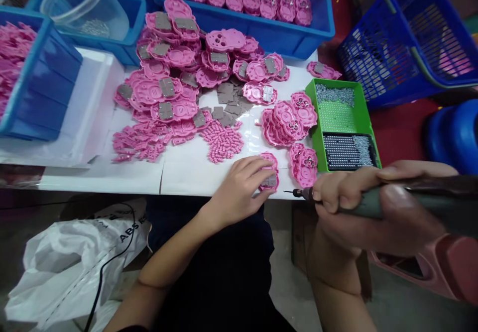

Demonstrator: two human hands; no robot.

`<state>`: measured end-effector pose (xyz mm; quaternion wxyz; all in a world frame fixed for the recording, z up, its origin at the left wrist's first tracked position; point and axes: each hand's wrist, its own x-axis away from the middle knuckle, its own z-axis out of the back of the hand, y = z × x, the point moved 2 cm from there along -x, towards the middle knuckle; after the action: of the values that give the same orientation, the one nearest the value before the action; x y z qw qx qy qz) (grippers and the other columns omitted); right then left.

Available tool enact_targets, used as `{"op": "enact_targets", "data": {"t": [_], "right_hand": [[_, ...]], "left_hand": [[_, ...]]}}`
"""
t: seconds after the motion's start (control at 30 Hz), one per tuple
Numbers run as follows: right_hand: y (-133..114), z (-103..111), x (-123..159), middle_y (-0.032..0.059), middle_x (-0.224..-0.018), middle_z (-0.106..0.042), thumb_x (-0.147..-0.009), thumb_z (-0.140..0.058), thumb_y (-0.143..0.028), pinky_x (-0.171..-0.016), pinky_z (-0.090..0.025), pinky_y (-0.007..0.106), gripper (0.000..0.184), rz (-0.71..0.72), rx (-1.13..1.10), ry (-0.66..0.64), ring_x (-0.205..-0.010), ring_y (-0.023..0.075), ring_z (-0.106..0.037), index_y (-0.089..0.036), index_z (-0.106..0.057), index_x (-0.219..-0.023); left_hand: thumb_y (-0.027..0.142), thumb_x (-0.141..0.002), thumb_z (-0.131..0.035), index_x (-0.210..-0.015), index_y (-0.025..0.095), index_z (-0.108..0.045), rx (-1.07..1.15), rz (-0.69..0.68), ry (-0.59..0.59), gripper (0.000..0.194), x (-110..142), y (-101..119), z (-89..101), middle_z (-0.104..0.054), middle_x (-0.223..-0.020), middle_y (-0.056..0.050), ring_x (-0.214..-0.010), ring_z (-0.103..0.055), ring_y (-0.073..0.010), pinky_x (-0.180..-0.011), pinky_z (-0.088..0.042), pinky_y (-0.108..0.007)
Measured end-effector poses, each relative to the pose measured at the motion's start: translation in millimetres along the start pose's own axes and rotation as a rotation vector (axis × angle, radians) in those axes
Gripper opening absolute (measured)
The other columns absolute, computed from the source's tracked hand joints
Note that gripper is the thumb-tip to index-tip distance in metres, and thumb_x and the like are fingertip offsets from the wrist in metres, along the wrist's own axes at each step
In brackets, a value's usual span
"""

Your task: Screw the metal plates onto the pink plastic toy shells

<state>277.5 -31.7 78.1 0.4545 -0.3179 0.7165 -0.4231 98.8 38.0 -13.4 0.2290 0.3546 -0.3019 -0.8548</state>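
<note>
My left hand (241, 188) lies over a pink plastic part (269, 172) with a grey square plate on it, at the front edge of the white table (186, 172); its fingers curl around the part. My right hand (373, 207) is wrapped round a grey-green electric screwdriver (377, 205), held level, with its thin bit (293, 191) pointing left toward the part. Just right of the part lies a small stack of pink parts (304, 165).
A big heap of pink parts with grey plates (175, 73), small pink pellets (223, 142) and a stack (287, 120) fill the table. A green screw tray (341, 123) stands at right. Blue bins (269, 28) at the back, a blue basket (407, 38), a white bag (70, 257) below.
</note>
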Motion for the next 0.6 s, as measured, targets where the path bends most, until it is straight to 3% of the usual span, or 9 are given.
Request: {"op": "enact_targets", "data": {"t": [0.17, 0.4, 0.6], "right_hand": [[15.5, -15.2, -6.6, -0.0057, -0.062, -0.06, -0.094, -0.072, -0.024, -0.044, -0.049, 0.032, 0.01, -0.003, 0.015, 0.102, -0.043, 0.0139, -0.05, -0.028, -0.073, -0.103], [24.2, -20.1, -8.2, -0.0075, -0.062, -0.062, -0.094, -0.07, -0.022, -0.045, -0.048, 0.032, 0.013, 0.018, 0.02, 0.069, -0.041, 0.0132, -0.051, -0.029, -0.074, -0.104], [26.7, -10.3, -5.8, -0.0058, -0.067, -0.064, -0.095, -0.07, -0.026, -0.049, -0.052, 0.035, 0.017, 0.009, 0.054, 0.032, -0.046, 0.0151, -0.054, -0.032, -0.075, -0.11]], "left_hand": [[0.019, -0.106, -0.069, -0.123, 0.018, -0.074, 0.019, 0.02, -0.042, 0.018, 3.2, -2.8, -9.1, -0.08, -0.127, -0.012, -0.136, -0.069, -0.032, -0.112, -0.058, -0.052], [0.019, -0.106, -0.068, -0.115, 0.02, -0.078, -0.039, 0.007, -0.057, 0.013, 5.2, 0.0, -8.5, -0.083, -0.122, -0.008, -0.135, -0.069, -0.0335, -0.107, -0.058, -0.048], [0.017, -0.106, -0.066, -0.118, 0.019, -0.078, -0.086, -0.02, -0.065, 0.017, 5.1, 1.6, -5.5, -0.082, -0.124, -0.009, -0.134, -0.07, -0.0345, -0.103, -0.059, -0.048]]}}
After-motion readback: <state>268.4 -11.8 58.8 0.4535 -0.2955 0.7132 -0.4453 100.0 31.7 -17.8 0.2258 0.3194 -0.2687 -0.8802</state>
